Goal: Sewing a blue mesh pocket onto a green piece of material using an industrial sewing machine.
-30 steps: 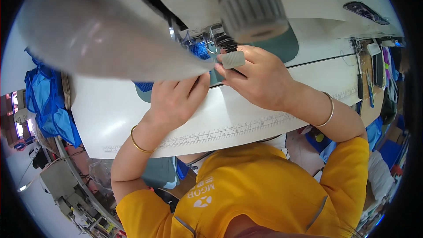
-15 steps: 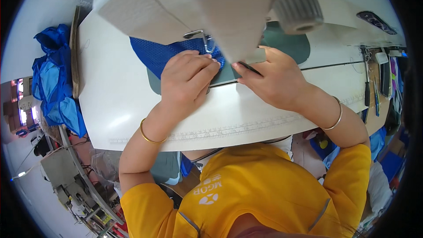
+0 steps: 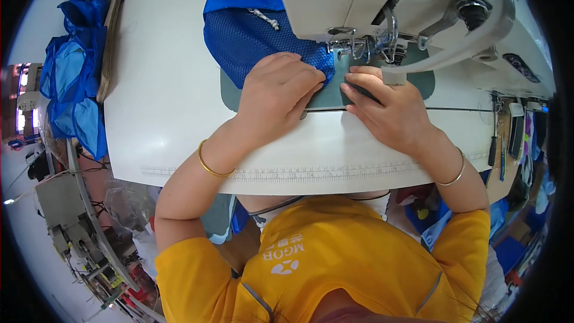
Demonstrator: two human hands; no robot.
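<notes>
A blue mesh bag (image 3: 245,42) with a white cord lies left of the white sewing machine head (image 3: 323,0), its narrow end reaching the metal presser foot (image 3: 353,48). My left hand (image 3: 275,90) has curled, pressed-together fingers on the mesh at that end; the fingertips are partly hidden. My right hand (image 3: 388,107) rests just right of the fabric, below the foot, fingers apart on the grey-green plate (image 3: 418,87), some partly behind a white machine part.
The white worktable (image 3: 155,125) has a printed ruler along its near edge. Blue bundled fabric (image 3: 72,84) lies at the left beside a wooden board (image 3: 110,36). Small tools (image 3: 502,137) lie at the far right. Another grey machine (image 3: 60,209) stands at lower left.
The view has shifted, showing the whole machine head and much more of the blue bag. My left hand has moved forward onto the mesh; my right hand stays near the foot.
</notes>
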